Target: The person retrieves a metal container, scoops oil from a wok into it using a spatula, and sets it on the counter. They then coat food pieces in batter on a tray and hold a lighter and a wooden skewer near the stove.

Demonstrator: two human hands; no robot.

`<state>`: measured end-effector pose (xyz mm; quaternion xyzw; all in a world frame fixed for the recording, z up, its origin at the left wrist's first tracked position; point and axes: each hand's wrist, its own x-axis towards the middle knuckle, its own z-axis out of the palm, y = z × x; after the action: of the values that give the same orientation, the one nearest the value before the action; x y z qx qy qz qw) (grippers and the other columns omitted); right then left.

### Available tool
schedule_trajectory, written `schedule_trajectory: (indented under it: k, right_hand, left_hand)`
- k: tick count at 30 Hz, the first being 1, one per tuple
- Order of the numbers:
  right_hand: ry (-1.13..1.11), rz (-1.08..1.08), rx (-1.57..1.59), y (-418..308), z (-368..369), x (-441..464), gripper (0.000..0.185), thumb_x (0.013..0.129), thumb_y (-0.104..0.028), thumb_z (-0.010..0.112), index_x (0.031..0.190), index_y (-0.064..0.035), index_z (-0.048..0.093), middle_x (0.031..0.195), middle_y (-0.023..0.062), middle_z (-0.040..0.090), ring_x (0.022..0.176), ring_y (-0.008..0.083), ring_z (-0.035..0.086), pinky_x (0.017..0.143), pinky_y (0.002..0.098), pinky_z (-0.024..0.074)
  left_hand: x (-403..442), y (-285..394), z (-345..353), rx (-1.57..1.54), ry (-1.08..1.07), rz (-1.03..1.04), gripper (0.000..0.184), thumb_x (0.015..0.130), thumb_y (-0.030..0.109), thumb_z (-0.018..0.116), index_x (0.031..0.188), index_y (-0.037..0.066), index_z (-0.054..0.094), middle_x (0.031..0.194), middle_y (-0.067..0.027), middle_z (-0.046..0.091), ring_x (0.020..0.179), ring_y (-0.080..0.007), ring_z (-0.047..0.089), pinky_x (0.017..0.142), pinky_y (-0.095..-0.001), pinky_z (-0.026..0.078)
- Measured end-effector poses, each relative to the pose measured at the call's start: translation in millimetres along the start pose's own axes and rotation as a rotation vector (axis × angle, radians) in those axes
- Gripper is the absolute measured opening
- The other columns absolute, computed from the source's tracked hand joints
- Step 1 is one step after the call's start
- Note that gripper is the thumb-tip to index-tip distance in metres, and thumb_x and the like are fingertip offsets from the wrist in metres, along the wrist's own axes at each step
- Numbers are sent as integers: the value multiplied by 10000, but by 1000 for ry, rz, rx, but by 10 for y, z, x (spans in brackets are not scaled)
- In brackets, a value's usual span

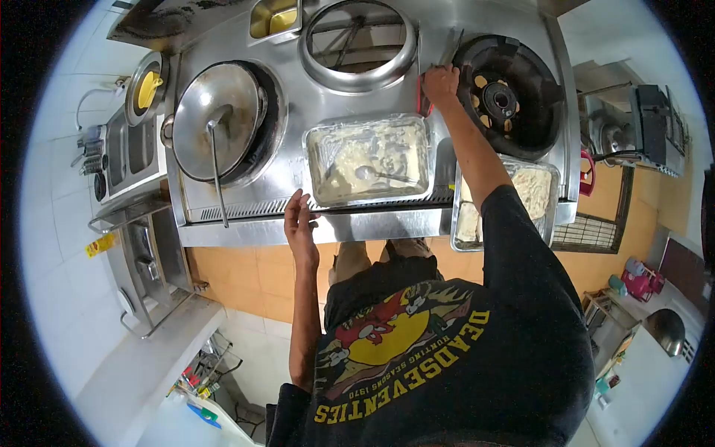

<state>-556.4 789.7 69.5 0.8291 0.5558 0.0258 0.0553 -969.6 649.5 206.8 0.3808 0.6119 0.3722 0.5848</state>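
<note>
My right hand [441, 86] is on the steel counter between the two burners at the right, its fingers curled down and closed. A red object [424, 98] shows along its left side, and a thin metal piece [453, 46] sticks out beyond the fingers. Whether these are one tool I cannot tell. Below it is a rectangular metal tray [313, 160] smeared with creamy white mixture, a spoon [372, 174] lying in it. My left hand [300, 223] hovers by that tray's front left corner, fingers apart and holding nothing. A second tray [553, 212] with pale slabs sits partly under my right forearm.
At the left a wok [216, 112] with a ladle [214, 156] rests on a burner. An open burner ring [357, 82] and a black burner [540, 97] stand further back and right. A steel container [275, 18] holds yellow liquid. A sink [130, 153] is at far left.
</note>
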Motion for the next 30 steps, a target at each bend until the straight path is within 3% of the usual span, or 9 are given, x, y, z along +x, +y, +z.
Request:
schedule_trajectory:
  k: [2, 4, 6, 10, 13, 19, 24, 28, 30]
  right_hand:
    - [212, 59, -36, -39, 77, -13, 286, 794, -278, 536, 924, -55, 659, 978, 158, 653, 930, 294, 597, 817, 455, 406]
    - [206, 108, 7, -37, -16, -29, 304, 793, -273, 532, 967, -47, 637, 996, 187, 642, 902, 296, 621, 787, 463, 441]
    - [-19, 138, 138, 25, -264, 53, 392, 778, -320, 553, 1035, -27, 599, 1013, 224, 630, 906, 309, 636, 760, 476, 477]
    - [-126, 315, 346, 24, -490, 101, 592, 758, -465, 579, 1138, -16, 510, 1014, 181, 644, 992, 347, 613, 827, 440, 500]
    - [222, 215, 426, 149, -144, 183, 562, 782, -479, 556, 1109, -24, 520, 978, 173, 654, 966, 355, 616, 823, 437, 498]
    - [269, 131, 890, 218, -782, -263, 471, 790, -379, 614, 1052, 8, 554, 891, 219, 646, 885, 346, 630, 759, 440, 486]
    - [213, 166, 1255, 173, -1020, -1058, 329, 794, -276, 609, 941, 17, 575, 795, 143, 638, 756, 267, 634, 661, 377, 478]
    - [8, 417, 1334, 144, -914, -1500, 283, 800, -227, 597, 955, 7, 558, 706, 79, 597, 689, 170, 600, 606, 332, 471]
    - [-59, 391, 1274, 158, -762, -1650, 327, 779, -248, 612, 966, 12, 549, 749, 124, 617, 752, 223, 627, 643, 351, 487]
  left_hand:
    - [5, 10, -1, -12, -10, 7, 363, 918, 213, 529, 1259, 93, 501, 1166, -48, 568, 761, -96, 553, 664, -239, 410]
    - [6, 28, -1, 4, -19, 14, 364, 918, 214, 529, 1259, 91, 500, 1173, -51, 567, 768, -95, 554, 662, -240, 411]
    - [9, 14, -28, 2, -16, 14, 364, 918, 220, 531, 1257, 91, 501, 1170, -47, 569, 770, -93, 553, 660, -241, 411]
    - [22, 27, -22, -22, -1, -18, 349, 911, 222, 551, 1237, 104, 520, 1133, -3, 557, 758, -79, 521, 650, -214, 394]
    - [57, -72, -95, -8, -12, 6, 369, 912, 275, 546, 1240, 108, 509, 1101, -4, 590, 745, -84, 546, 645, -237, 394]
    - [152, -190, -170, -23, 3, -20, 337, 899, 265, 571, 1199, 113, 552, 1057, -11, 578, 718, -108, 562, 622, -229, 416]
    - [305, -294, -273, -45, -109, 57, 325, 923, 180, 524, 1237, 93, 521, 1057, -15, 598, 726, -93, 574, 617, -219, 413]
    - [512, -326, -328, 17, -176, 146, 302, 930, 154, 509, 1224, 90, 530, 1116, -53, 587, 890, -121, 552, 773, -279, 463]
    - [699, -445, -355, 82, -166, 185, 298, 928, 142, 510, 1218, 83, 539, 1130, -62, 582, 991, -127, 527, 873, -275, 418]
